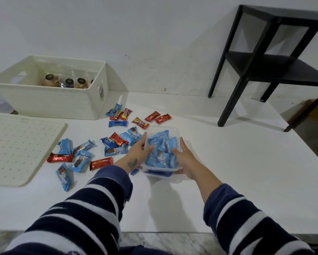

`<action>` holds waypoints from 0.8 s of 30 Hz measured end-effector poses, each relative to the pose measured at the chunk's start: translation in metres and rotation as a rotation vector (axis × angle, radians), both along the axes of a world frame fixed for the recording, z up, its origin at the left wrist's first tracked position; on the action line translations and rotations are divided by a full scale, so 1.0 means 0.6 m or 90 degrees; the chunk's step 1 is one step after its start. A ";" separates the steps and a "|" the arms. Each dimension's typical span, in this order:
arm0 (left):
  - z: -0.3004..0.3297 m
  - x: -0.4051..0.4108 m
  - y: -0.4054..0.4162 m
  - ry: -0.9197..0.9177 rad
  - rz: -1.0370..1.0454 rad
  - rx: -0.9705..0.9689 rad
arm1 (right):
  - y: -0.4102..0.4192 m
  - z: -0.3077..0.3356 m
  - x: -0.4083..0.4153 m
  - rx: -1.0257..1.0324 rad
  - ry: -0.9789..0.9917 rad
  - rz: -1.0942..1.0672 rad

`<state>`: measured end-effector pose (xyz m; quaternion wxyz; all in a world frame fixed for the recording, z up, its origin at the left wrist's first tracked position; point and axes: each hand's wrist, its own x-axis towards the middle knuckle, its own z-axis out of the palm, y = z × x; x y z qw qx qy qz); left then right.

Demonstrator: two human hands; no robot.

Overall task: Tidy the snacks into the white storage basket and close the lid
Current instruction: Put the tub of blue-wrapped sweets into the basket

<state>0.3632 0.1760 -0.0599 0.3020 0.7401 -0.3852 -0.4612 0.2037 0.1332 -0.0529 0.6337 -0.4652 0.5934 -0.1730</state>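
Observation:
A clear plastic container (161, 150) full of blue snack packets sits mid-table, seemingly stacked on a second clear tub (159, 175). My left hand (139, 152) grips its left side and my right hand (184, 156) grips its right side. Several loose blue and red snack packets (84, 155) lie scattered to the left, with more (136, 117) further back. The white storage basket (62, 102) stands open at the back left, wrapped snacks inside. Its white perforated lid (16, 148) lies flat at the left edge.
The white table (237, 172) runs right to an edge. A black shelf unit (264, 67) stands on the table's back right part, against the wall. The table's front edge lies just under my striped sleeves.

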 end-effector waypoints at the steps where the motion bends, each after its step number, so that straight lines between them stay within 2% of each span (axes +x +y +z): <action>1: 0.011 0.008 -0.002 0.018 0.009 -0.008 | -0.003 0.010 0.008 -0.012 0.006 0.008; 5: 0.054 0.062 -0.013 0.065 0.040 -0.069 | -0.027 0.059 0.055 -0.072 -0.003 0.050; 9: 0.097 0.150 -0.037 0.006 0.035 -0.131 | -0.061 0.111 0.133 -0.112 -0.030 0.073; 15: 0.210 0.331 -0.091 -0.043 0.031 -0.211 | -0.127 0.207 0.317 -0.233 -0.040 0.068; 19: 0.274 0.465 -0.121 -0.053 0.033 -0.246 | -0.165 0.263 0.454 -0.262 -0.072 0.061; 24: 0.294 0.608 -0.157 -0.027 0.068 -0.254 | -0.206 0.282 0.616 -0.267 -0.086 0.036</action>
